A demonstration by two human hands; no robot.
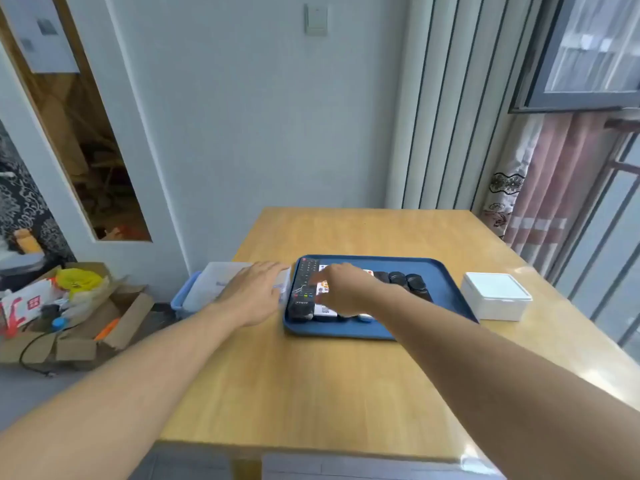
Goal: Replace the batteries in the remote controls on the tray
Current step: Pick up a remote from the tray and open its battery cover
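On the blue tray [446, 289], the remotes lie side by side, long axes pointing away. The right hand [343, 289] hovers nearest, over the white remote [325, 310], fingers loosely curled, holding nothing visible; the left hand [254, 292] rests flat on the clear box [211, 289] left of the tray.

No legible text anywhere. Showing only blurred, unreadable marks: a pale logo on the lower end of the black remote control [302, 292], faint printing on the clear plastic box [221, 286], red figures on white packaging [24, 304] in the cardboard box [114, 317].
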